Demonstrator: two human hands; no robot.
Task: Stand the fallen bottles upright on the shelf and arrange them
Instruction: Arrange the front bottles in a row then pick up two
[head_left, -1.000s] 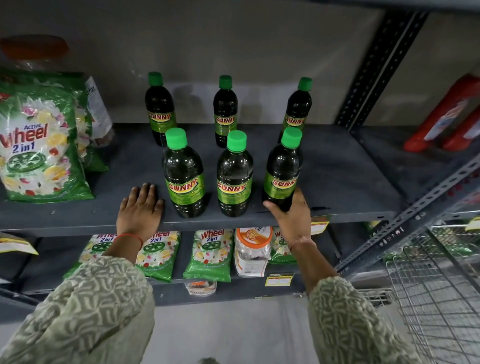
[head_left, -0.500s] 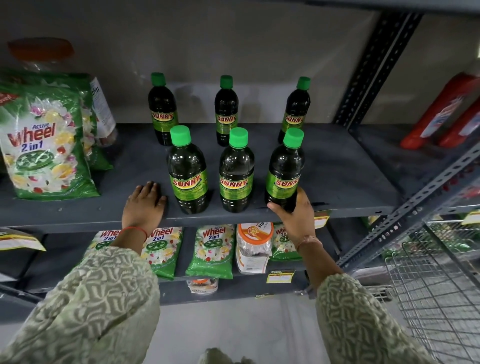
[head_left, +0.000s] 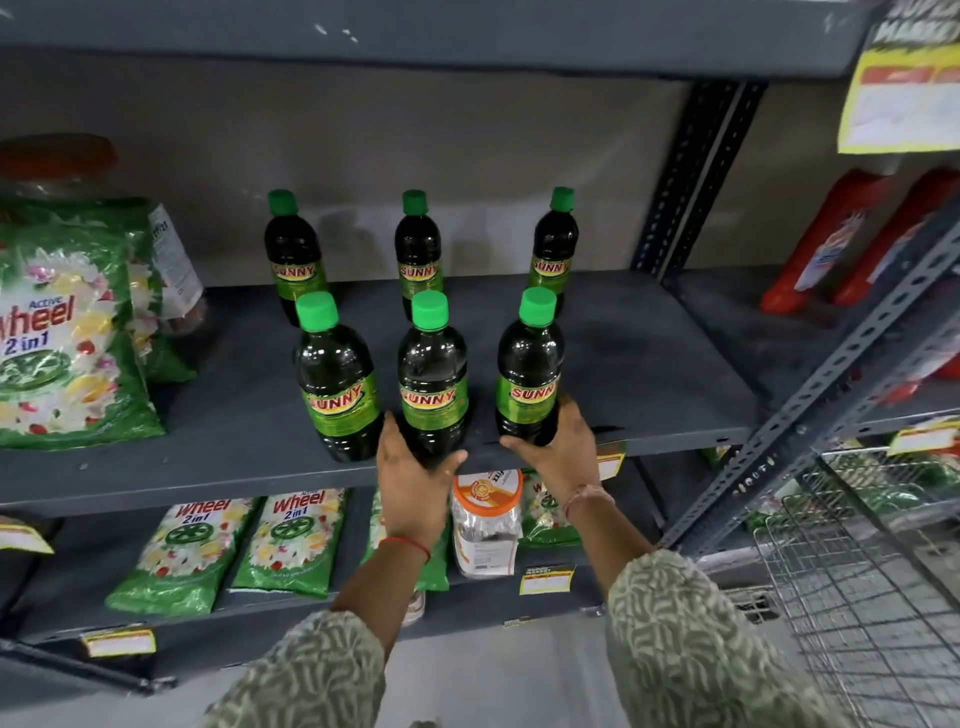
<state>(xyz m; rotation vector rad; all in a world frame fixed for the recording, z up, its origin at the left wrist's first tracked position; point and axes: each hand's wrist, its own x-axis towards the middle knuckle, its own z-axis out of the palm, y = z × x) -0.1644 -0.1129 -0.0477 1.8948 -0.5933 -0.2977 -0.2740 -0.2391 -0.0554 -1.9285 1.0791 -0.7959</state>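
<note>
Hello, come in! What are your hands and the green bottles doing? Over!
Left hand cupping front middle bottle. Right hand cupping front right bottle. All six upright, two rows on the shelf. Nothing in the way.

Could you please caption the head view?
Both hands steady front-row bottles among six upright.

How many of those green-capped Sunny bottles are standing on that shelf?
6, all upright. Back row: left, middle, right. Front row: left, middle at the left hand, right at the right hand. None looks hidden.
</note>
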